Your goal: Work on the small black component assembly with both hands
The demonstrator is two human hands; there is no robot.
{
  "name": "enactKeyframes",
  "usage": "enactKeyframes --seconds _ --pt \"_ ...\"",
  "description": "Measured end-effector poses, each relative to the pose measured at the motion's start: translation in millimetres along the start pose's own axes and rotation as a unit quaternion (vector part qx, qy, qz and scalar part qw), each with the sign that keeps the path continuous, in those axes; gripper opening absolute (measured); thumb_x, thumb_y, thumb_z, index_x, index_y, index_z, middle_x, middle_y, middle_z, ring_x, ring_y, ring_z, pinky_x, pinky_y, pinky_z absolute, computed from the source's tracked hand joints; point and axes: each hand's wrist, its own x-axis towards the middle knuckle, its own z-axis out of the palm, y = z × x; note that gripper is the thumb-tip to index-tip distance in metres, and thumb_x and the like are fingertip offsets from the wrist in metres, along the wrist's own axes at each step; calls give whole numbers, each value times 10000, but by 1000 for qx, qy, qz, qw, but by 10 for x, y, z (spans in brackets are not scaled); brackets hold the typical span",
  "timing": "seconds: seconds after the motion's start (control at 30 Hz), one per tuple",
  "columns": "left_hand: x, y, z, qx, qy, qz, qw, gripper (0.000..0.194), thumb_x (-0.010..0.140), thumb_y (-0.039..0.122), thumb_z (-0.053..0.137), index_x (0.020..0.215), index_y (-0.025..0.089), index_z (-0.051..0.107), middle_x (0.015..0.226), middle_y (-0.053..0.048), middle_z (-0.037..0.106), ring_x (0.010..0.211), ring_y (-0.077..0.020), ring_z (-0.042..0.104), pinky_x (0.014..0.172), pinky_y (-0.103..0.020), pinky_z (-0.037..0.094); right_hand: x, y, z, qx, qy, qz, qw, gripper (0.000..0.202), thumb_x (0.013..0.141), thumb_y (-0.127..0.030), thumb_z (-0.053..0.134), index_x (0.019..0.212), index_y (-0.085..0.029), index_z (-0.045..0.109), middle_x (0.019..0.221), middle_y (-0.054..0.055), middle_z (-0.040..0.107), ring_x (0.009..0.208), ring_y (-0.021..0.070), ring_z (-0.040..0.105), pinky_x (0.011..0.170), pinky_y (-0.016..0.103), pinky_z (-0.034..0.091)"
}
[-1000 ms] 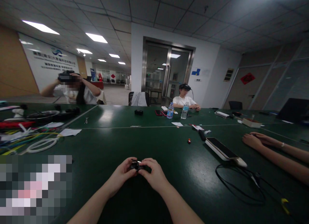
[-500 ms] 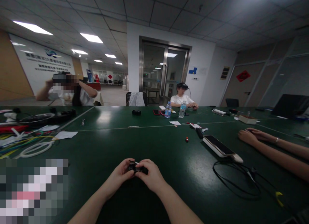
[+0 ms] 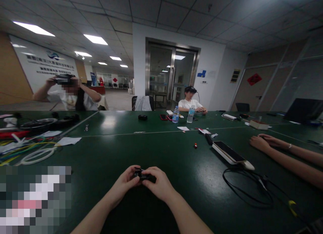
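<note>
Both hands meet over the near part of the green table (image 3: pixel 151 150), close in front of me. Between them is a small black object (image 3: pixel 139 173) with a shiny part; its exact kind is too dark to make out. My left hand (image 3: pixel 127 179) is closed around its left end, thumb toward me. On the other end, my right hand (image 3: pixel 159 181) is closed with thumb and fingers pinching it. The fingers cover much of the object.
A phone (image 3: pixel 229 151) lies on a white device at right, beside a looped black cable (image 3: pixel 243 200). Another person's hands (image 3: pixel 264 141) rest farther right. Bottles (image 3: pixel 191 114), papers (image 3: pixel 69 141) and tangled cables (image 3: pixel 37 156) also lie about. Two people sit across the table.
My right thumb and fingers have shifted slightly right, and a little more of the black object shows between my hands. The person at far left has moved their arms at the headset.
</note>
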Motion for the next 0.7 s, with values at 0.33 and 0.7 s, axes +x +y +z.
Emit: enactKeyframes --seconds 0.33,0.7 --pt "-15 42 16 6 3 -8 1000 358 685 259 666 1010 214 522 1001 -64 596 937 -234 586 840 -373 456 4 28 24 4 -1 -16 1000 284 720 -191 591 974 -309 634 1011 8 593 955 190 564 858 356 439" --pt "20 -11 -31 -1 4 -8 1000 387 680 271 674 1024 215 504 975 -49 606 909 -216 597 833 -353 463 36 75 39 -24 5 -24 999 357 704 -186 608 1053 -257 587 1046 27 605 993 178 559 894 334 424"
